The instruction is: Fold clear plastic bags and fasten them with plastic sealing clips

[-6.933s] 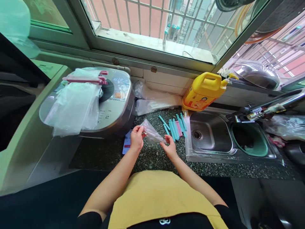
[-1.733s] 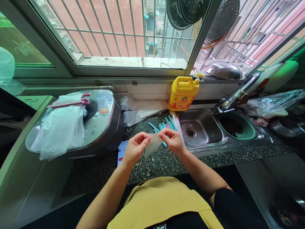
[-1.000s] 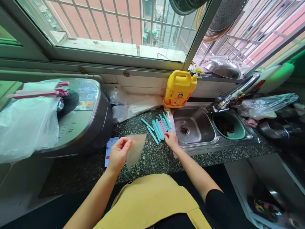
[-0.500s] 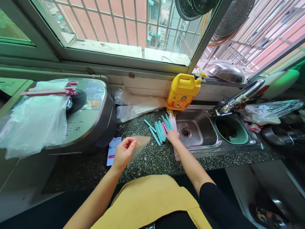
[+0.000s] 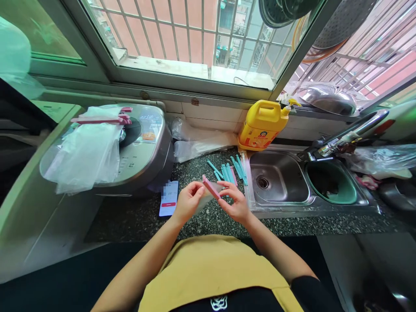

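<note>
- L hand: grasping, thumb + fingertips pinched on clear plastic bag; bag hangs from the grip, above the surface
- R hand: grasping too; fingers curled round the lower R end of a pink clip, thumb underneath
- Pink clip: held btwn the 2 hands, tilted, upper end pointing away & to the L; sits at the bag's edge; can't quite tell if the clip is round the plastic or only against it, bag being so thin & see-through
- Teal clips: loose on surface just past the hands, most lying in a rough row, a couple at angles on the L side; another pink one lies among them
- Phone: flat on surface, L of L hand, screen lit
- Rice cooker: far L; stack of clear bags on its lid, w/ pink clips across their tops
- More plastic lies along the wall, btwn cooker & yellow jug; jug is upright w/ pump top, behind the sink's L corner
- Sink: R of the clips; green basin in its R bowl, under the faucet
</note>
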The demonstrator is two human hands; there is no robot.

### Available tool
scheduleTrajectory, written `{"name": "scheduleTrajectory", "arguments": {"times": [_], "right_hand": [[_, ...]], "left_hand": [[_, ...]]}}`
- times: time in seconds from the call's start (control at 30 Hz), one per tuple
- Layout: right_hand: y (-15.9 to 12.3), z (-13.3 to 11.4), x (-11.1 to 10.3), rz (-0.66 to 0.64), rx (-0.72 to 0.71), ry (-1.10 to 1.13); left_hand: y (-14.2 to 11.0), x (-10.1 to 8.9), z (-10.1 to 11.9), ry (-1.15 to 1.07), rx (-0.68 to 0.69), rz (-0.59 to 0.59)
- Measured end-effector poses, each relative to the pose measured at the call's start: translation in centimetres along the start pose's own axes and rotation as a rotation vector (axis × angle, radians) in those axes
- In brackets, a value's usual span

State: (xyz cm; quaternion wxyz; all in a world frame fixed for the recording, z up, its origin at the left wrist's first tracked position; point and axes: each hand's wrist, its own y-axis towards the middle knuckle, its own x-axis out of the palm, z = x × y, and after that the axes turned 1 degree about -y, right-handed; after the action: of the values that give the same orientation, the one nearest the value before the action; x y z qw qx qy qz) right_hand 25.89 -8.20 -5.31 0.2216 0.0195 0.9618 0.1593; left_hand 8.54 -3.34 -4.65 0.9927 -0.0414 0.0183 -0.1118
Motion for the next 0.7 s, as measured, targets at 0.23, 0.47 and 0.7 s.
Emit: {"name": "scheduleTrajectory", "arguments": {"times": [0.23, 0.47, 0.7], "right_hand": [[0.5, 0.0, 1.1, 0.056, 0.114, 0.156], [0.6, -0.1, 1.4, 0.043, 0.146, 0.188], [0.4, -0.6, 1.0, 0.084, 0.015, 0.013]], "left_hand": [[-1.4, -0.5, -2.1, -0.060, 0.201, 0.004], [-1.2, -2.2, -2.6, 0.331, 0.532, -0.244], [-0.8, -2.8, -0.8, 0.334, 0.380, -0.174]]}}
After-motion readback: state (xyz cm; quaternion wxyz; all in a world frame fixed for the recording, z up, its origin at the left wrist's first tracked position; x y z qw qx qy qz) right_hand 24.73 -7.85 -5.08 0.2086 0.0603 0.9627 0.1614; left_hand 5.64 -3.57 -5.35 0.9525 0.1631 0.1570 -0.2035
